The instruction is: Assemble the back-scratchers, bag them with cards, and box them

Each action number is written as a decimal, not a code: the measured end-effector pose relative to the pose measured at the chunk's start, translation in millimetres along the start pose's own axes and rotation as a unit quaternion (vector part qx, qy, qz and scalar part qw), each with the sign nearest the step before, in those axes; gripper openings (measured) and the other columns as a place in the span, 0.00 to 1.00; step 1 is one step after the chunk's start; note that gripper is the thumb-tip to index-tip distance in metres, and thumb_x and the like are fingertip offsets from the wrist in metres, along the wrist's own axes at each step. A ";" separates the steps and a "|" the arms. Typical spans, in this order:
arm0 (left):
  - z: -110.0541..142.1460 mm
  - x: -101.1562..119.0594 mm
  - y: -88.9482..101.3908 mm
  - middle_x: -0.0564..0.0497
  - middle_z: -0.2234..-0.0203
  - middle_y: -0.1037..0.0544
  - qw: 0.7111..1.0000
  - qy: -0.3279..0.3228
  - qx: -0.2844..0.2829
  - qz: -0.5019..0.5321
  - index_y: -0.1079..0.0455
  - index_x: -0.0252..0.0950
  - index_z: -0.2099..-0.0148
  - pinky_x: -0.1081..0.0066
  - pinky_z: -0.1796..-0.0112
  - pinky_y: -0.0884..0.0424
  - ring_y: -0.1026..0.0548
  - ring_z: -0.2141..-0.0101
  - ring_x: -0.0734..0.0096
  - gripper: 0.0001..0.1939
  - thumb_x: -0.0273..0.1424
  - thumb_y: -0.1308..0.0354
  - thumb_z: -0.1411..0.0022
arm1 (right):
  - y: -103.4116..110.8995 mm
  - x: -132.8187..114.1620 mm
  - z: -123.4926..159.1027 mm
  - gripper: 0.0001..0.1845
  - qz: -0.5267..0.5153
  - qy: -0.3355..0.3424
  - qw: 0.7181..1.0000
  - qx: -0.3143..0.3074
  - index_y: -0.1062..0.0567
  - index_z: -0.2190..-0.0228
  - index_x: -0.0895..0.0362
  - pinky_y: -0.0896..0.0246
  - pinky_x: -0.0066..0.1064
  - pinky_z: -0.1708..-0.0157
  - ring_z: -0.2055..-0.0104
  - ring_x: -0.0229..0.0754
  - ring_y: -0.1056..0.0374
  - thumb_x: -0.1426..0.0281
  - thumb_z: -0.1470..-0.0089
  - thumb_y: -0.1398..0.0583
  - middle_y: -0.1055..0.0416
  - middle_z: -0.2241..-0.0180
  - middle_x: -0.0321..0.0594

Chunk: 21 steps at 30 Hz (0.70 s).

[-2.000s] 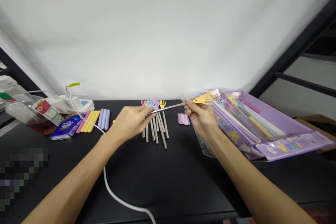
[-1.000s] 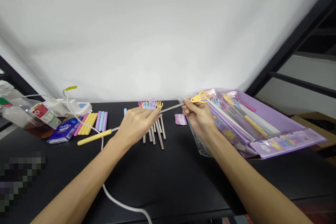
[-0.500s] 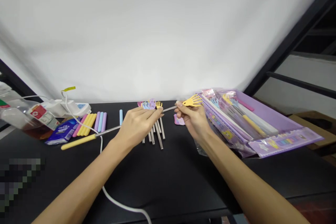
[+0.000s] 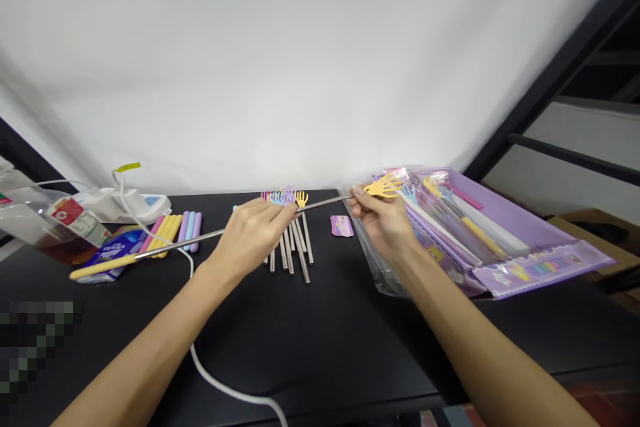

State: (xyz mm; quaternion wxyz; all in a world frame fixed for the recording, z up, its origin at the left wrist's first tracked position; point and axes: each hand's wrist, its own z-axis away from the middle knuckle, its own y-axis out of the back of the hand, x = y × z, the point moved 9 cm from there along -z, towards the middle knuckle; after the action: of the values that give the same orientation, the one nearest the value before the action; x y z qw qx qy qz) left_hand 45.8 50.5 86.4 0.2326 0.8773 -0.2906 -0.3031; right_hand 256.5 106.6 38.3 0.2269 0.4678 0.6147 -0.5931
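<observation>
A yellow telescopic back scratcher [image 4: 327, 202] stretches slantwise across the view, held above the table. My left hand [image 4: 257, 233] is closed around the middle of its metal rod, with the yellow handle pointing out to the left. With thumb and fingers, my right hand [image 4: 383, 213] pinches the rod just below the yellow claw head [image 4: 384, 187]. Behind my left hand lie several metal rods [image 4: 300, 247] with pink, blue, purple and yellow claw heads. Coloured handle tubes [image 4: 170, 233] lie in a row to the left. A small pink-purple card [image 4: 342, 226] rests between the hands.
On the right, a purple display box [image 4: 500, 213] holds wrapped back scratchers, with clear plastic beside it. At left are a bottle [image 4: 65, 220], a blue packet [image 4: 107, 260] and a power strip [image 4: 150, 207]. A white cable [image 4: 220, 381] crosses the black table [image 4: 320, 347].
My hands have moved apart, and the back scratcher is longer. Its claw head moved right with my right hand, while the handle end moved further left.
</observation>
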 end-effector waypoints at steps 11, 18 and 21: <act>3.2 -7.6 2.2 0.48 0.71 0.17 0.999 0.028 0.033 0.025 0.25 0.33 0.62 0.68 0.69 0.27 0.20 0.70 0.66 0.08 0.25 0.44 0.31 | 57.0 -50.4 -15.5 0.18 -0.075 0.073 0.986 0.126 0.29 0.79 0.58 0.45 0.20 0.85 0.83 0.26 0.41 0.63 0.50 0.29 0.32 0.80 0.29; 7.3 -6.3 0.9 0.48 0.70 0.17 0.999 0.012 0.030 0.017 0.26 0.32 0.60 0.68 0.69 0.27 0.20 0.71 0.67 0.07 0.22 0.45 0.32 | 75.8 -57.4 -19.3 0.17 -0.078 0.089 0.978 0.170 0.28 0.77 0.58 0.46 0.19 0.86 0.84 0.26 0.43 0.63 0.46 0.31 0.35 0.82 0.28; 5.0 -1.9 3.3 0.46 0.68 0.17 0.999 0.010 0.046 0.021 0.26 0.32 0.57 0.67 0.67 0.26 0.19 0.68 0.66 0.07 0.22 0.46 0.31 | 62.2 -48.0 -13.5 0.18 -0.067 0.089 0.981 0.161 0.29 0.78 0.58 0.46 0.19 0.86 0.84 0.26 0.42 0.63 0.51 0.28 0.32 0.81 0.28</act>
State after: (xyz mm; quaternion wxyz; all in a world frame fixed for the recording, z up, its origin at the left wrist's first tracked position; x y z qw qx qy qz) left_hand 40.0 48.2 85.5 0.2014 0.8836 -0.3205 -0.2757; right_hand 334.8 95.8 48.8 0.0529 0.5066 0.5592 -0.6541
